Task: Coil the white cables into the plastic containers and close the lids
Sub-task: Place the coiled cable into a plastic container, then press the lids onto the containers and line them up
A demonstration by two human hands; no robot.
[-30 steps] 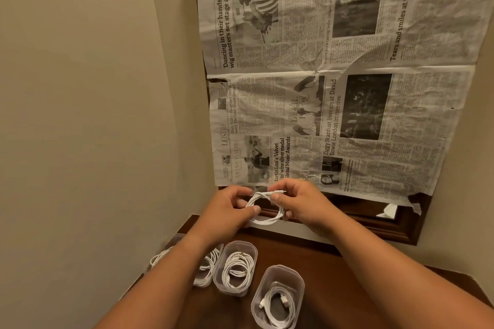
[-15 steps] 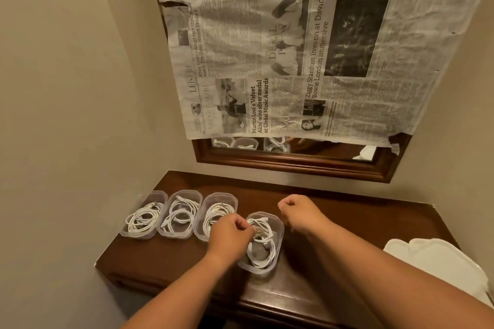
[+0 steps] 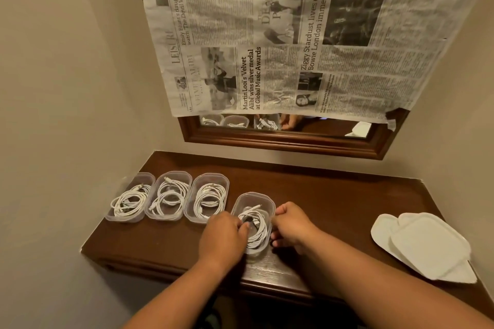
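Where the dark, glossy wooden shelf (image 3: pixel 334 200) meets the matte beige walls, four clear plastic containers with rounded corners are seen, all without lids. Three of them stand side by side in a row at the left: the leftmost container (image 3: pixel 120 215), the second container (image 3: pixel 187 177) and the third container (image 3: pixel 224 181), each filled with loops of thin white cable. The fourth container (image 3: pixel 268 201) is set apart to the right and nearer the shelf's front edge, and a coiled white cable (image 3: pixel 255 230) lies inside it, one plug end pointing toward the far rim.

The left hand (image 3: pixel 222 235) is curled over the near left edge of the fourth container, its fingertips pressed down onto the coil inside. The right hand (image 3: pixel 291 224) is held in a loose fist against the container's right wall; whether anything is pinched in it cannot be told.

At the right end of the shelf, a stack of flat white lids (image 3: pixel 427 246) with rounded corners and raised rims is fanned out, well apart from the containers. Above the shelf, a mirror in a moulded brown wooden frame (image 3: pixel 280 141) is mostly covered by crinkled sheets of newspaper (image 3: pixel 280 48); in the uncovered strip of glass the containers and a hand are reflected.
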